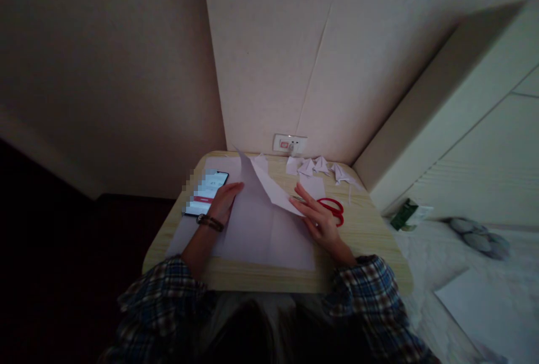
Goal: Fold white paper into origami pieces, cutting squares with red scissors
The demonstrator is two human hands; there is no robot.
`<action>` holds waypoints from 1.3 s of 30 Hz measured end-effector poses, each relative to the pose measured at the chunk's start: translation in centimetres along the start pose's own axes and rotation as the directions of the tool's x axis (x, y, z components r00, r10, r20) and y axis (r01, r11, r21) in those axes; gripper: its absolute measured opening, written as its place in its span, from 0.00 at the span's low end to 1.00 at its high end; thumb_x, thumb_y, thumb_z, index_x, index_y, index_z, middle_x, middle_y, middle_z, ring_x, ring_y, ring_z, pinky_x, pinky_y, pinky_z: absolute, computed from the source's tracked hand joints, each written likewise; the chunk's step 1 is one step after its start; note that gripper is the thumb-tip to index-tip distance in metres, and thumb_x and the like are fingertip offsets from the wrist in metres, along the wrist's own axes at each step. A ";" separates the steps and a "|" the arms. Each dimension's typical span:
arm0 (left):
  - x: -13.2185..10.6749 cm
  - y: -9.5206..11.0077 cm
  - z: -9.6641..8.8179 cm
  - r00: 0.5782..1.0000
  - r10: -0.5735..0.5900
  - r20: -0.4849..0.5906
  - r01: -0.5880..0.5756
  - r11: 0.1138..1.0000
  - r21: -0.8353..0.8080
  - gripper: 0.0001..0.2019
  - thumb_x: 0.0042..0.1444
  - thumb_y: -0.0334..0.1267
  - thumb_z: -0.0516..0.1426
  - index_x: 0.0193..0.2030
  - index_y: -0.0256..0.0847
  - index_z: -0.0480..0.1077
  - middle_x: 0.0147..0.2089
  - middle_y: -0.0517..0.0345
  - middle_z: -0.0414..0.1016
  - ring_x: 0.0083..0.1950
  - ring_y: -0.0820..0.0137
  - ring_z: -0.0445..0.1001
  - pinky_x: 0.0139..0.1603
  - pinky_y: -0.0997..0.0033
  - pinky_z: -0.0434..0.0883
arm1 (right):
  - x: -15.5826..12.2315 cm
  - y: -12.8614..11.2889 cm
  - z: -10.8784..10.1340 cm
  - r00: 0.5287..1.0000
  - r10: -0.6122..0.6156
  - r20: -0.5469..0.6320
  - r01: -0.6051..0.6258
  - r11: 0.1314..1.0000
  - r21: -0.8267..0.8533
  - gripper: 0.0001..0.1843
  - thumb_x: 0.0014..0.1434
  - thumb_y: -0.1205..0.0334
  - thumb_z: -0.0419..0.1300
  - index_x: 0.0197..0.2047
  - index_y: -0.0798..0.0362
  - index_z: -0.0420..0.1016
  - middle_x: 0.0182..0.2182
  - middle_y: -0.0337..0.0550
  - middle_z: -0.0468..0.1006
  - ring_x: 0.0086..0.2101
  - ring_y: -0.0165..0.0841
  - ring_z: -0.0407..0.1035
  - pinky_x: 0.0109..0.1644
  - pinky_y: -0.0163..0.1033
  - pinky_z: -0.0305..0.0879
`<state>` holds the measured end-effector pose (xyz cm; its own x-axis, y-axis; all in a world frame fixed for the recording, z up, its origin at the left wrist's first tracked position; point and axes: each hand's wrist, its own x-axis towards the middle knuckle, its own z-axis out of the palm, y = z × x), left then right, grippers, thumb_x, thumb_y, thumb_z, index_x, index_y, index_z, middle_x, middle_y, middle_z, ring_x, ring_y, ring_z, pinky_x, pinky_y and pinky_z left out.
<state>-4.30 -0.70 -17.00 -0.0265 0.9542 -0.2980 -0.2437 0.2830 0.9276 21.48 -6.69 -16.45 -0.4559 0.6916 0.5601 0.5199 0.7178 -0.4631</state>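
1. White paper sheet (272, 191), curled up from the bench (374, 235), lies between the two hands' fingers.
2. Fingers of the left hand (225, 202) are close together, holding its left edge; a lit phone (209, 191) sits just left of them.
3. Right hand (318, 219): fingers spread at the sheet's right corner; I cannot tell how firmly they pinch.
4. Red-handled scissors (340, 209) lie just right of those fingers, folded paper pieces (307, 167) beyond them.

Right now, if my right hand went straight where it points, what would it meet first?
Probably the raised flap of the white paper sheet; your right hand may be touching it, though depth is unclear.
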 end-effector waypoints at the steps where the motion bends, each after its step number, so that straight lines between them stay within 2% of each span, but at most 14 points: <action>1: -0.1 0.0 0.1 1.000 0.001 0.006 -0.001 1.000 -0.012 0.17 0.60 0.41 0.56 0.54 0.38 0.66 0.54 0.49 0.70 0.49 0.62 0.73 0.47 0.54 0.73 | 0.1 -0.1 0.1 0.999 -0.032 0.033 0.033 0.999 -0.021 0.27 0.64 0.68 0.47 0.65 0.42 0.59 0.68 0.42 0.50 0.62 0.40 0.56 0.61 0.49 0.61; 4: -0.6 0.4 0.3 0.999 0.006 0.031 -0.005 0.998 -0.055 0.17 0.60 0.41 0.56 0.54 0.38 0.66 0.54 0.49 0.70 0.49 0.62 0.73 0.47 0.54 0.73 | 0.4 -0.4 0.5 0.986 -0.113 0.123 0.122 0.990 -0.067 0.30 0.65 0.65 0.48 0.68 0.42 0.50 0.70 0.38 0.36 0.67 0.42 0.43 0.65 0.52 0.52; 6: -1.0 0.7 0.4 0.998 0.009 0.056 -0.004 0.996 -0.087 0.17 0.60 0.42 0.56 0.54 0.38 0.66 0.54 0.50 0.70 0.49 0.61 0.73 0.47 0.54 0.73 | 0.5 -0.6 0.7 0.972 -0.144 0.184 0.162 0.983 -0.084 0.30 0.66 0.61 0.49 0.69 0.42 0.48 0.71 0.36 0.30 0.68 0.43 0.37 0.67 0.53 0.48; 11: -1.7 1.2 0.3 0.993 0.007 0.114 0.013 0.985 -0.173 0.17 0.60 0.42 0.56 0.54 0.38 0.67 0.54 0.50 0.70 0.50 0.61 0.72 0.48 0.55 0.73 | 0.7 -0.8 0.8 0.951 -0.134 0.280 0.175 0.976 -0.127 0.28 0.66 0.56 0.48 0.68 0.46 0.52 0.70 0.35 0.24 0.68 0.44 0.33 0.67 0.53 0.45; 17: -1.6 1.6 0.4 0.983 -0.048 0.180 0.089 0.968 -0.233 0.17 0.62 0.45 0.54 0.52 0.38 0.68 0.52 0.50 0.72 0.48 0.62 0.74 0.47 0.55 0.73 | 0.6 -0.7 1.0 0.946 -0.103 0.307 0.163 0.970 -0.179 0.28 0.66 0.57 0.50 0.67 0.48 0.55 0.70 0.38 0.24 0.68 0.45 0.33 0.67 0.53 0.46; 21: -1.5 1.7 0.4 0.978 -0.066 0.197 0.110 0.968 -0.225 0.21 0.63 0.50 0.47 0.44 0.38 0.74 0.38 0.52 0.80 0.43 0.59 0.78 0.45 0.58 0.73 | 0.7 -0.5 1.3 0.949 -0.080 0.304 0.152 0.963 -0.222 0.27 0.65 0.59 0.50 0.67 0.50 0.56 0.70 0.41 0.24 0.68 0.45 0.32 0.67 0.53 0.47; 24: -1.5 1.7 0.4 0.980 -0.038 0.195 0.079 0.974 -0.212 0.19 0.60 0.51 0.51 0.42 0.39 0.76 0.33 0.53 0.81 0.43 0.57 0.79 0.44 0.61 0.72 | 0.9 -0.6 1.5 0.952 -0.069 0.297 0.146 0.959 -0.244 0.27 0.65 0.59 0.50 0.67 0.51 0.56 0.70 0.42 0.24 0.68 0.45 0.31 0.67 0.53 0.47; 28: -1.7 1.4 0.5 0.986 0.058 0.153 -0.027 0.980 -0.195 0.17 0.54 0.49 0.58 0.42 0.38 0.75 0.36 0.54 0.81 0.44 0.60 0.78 0.45 0.66 0.72 | 0.9 -0.6 1.7 0.960 -0.062 0.274 0.132 0.961 -0.244 0.27 0.65 0.60 0.51 0.67 0.51 0.56 0.70 0.45 0.27 0.68 0.44 0.31 0.67 0.54 0.49; 31: -1.7 1.3 0.6 0.987 0.124 0.107 -0.106 0.981 -0.162 0.15 0.55 0.47 0.58 0.42 0.37 0.74 0.41 0.54 0.80 0.45 0.62 0.77 0.45 0.67 0.72 | 1.0 -0.6 1.9 0.964 -0.051 0.261 0.111 0.969 -0.220 0.28 0.65 0.60 0.52 0.67 0.50 0.56 0.70 0.46 0.30 0.68 0.44 0.33 0.66 0.55 0.50; 36: -1.2 0.8 0.5 0.976 0.211 0.044 -0.209 0.977 -0.047 0.15 0.61 0.42 0.55 0.52 0.37 0.68 0.52 0.50 0.71 0.48 0.63 0.73 0.47 0.56 0.73 | 1.1 -0.8 1.7 0.959 -0.044 0.280 0.084 0.987 -0.134 0.28 0.65 0.58 0.52 0.67 0.48 0.56 0.70 0.45 0.33 0.68 0.44 0.36 0.66 0.55 0.49; 39: -0.9 0.3 0.1 0.973 0.227 0.027 -0.228 0.972 0.047 0.17 0.60 0.42 0.56 0.54 0.38 0.66 0.54 0.50 0.70 0.49 0.61 0.73 0.47 0.54 0.73 | 1.2 -1.3 1.4 0.950 -0.025 0.312 0.040 0.998 -0.045 0.28 0.65 0.55 0.51 0.67 0.47 0.56 0.71 0.44 0.35 0.68 0.42 0.37 0.67 0.53 0.46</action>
<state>-4.24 -1.42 -16.43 -0.0549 0.9958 -0.0731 -0.1853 0.0618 0.9807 19.26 -6.73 -16.09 -0.6710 0.6643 0.3294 0.5328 0.7409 -0.4090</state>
